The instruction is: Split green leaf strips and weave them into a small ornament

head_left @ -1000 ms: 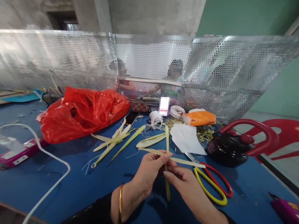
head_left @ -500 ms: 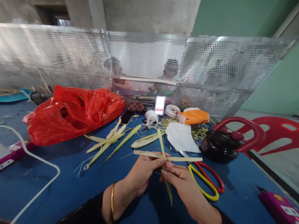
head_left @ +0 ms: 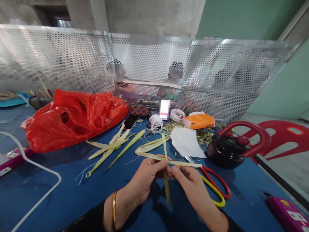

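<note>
Pale yellow-green husk strips (head_left: 185, 164) cross each other in front of me, one lying sideways and one pointing away and down. My left hand (head_left: 146, 176) pinches them at the crossing between thumb and fingers. My right hand (head_left: 190, 185) is closed with its thumb against the sideways strip, just right of the crossing. The lower tail (head_left: 167, 190) hangs between both hands. Scissors (head_left: 218, 182) with red and yellow handles lie partly behind my right hand. Ahead on the table are more husk pieces (head_left: 108, 149).
A red plastic bag (head_left: 77, 120) fills the left, near a white cable (head_left: 51, 169). White thread (head_left: 156, 123), a phone (head_left: 130, 122), white paper (head_left: 187, 141) and an orange packet (head_left: 200, 121) lie ahead. At right stands a black kettle (head_left: 225, 153). Behind a perforated metal screen (head_left: 149, 54), people sit.
My right hand has shifted its hold up beside the sideways strip. The lower tail has swung from slanting right to hanging nearly straight down. The crossing has moved slightly left.
</note>
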Available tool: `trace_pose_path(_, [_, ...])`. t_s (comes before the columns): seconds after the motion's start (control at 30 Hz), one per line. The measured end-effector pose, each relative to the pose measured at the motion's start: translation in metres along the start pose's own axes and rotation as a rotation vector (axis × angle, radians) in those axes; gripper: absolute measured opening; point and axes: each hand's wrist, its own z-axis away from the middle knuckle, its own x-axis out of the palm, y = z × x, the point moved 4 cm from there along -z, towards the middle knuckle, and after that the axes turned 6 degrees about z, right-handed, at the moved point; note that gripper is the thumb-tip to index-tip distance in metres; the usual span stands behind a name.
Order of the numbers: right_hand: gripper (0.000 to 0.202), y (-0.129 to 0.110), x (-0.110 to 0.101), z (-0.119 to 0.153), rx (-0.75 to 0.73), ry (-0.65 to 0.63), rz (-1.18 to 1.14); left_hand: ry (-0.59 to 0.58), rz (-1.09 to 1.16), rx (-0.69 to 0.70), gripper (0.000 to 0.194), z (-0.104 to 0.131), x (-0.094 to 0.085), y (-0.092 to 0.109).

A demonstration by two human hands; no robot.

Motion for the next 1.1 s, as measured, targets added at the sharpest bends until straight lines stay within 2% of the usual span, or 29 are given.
trace_pose_path(0.1, [0.042,0.000,-0.007,-0.003,0.017,0.040,0.003,0.001,-0.107,-0.037,0.030,0.002,0.002,-0.002])
trace_pose_path(0.23, [0.042,0.000,-0.009,-0.005,0.046,-0.018,0.121,0.026,-0.222,-0.021,0.037,0.001,0.001,-0.004])
trace_pose_path(0.3, [0.041,0.000,-0.010,-0.004,0.043,-0.005,0.167,0.015,-0.263,-0.007,0.038,0.000,0.001,-0.004])
trace_pose_path(0.53, [0.039,0.001,-0.013,-0.005,0.026,0.073,0.218,0.030,-0.263,-0.014,0.035,-0.004,-0.005,-0.005])
trace_pose_path(0.63, [0.028,0.003,-0.029,-0.011,0.036,0.185,0.135,0.032,-0.244,-0.030,0.033,-0.004,-0.006,-0.003])
trace_pose_path(0.7, [0.032,0.002,-0.041,-0.015,0.027,0.261,0.097,0.012,-0.251,-0.064,0.033,-0.002,-0.004,-0.003])
trace_pose_path(0.77, [0.035,0.002,-0.044,-0.017,0.056,0.213,0.051,-0.031,-0.251,-0.096,0.037,0.000,-0.001,-0.004])
trace_pose_path(0.8, [0.036,0.001,-0.042,-0.017,0.083,0.148,0.010,-0.053,-0.245,-0.109,0.040,0.001,0.001,-0.005])
trace_pose_path(0.87, [0.038,0.000,-0.033,-0.016,0.150,0.001,-0.112,-0.092,-0.232,-0.133,0.046,0.002,0.003,-0.007])
trace_pose_path(0.93, [0.038,0.001,-0.024,-0.013,0.207,-0.065,-0.211,-0.112,-0.229,-0.152,0.047,0.003,0.004,-0.011])
trace_pose_path(1.0, [0.035,0.004,-0.020,-0.012,0.236,-0.017,-0.219,-0.113,-0.256,-0.149,0.042,0.003,0.005,-0.012])
trace_pose_path(1.1, [0.032,0.009,-0.019,-0.010,0.204,0.091,-0.129,-0.094,-0.305,-0.133,0.030,0.002,0.004,-0.014])
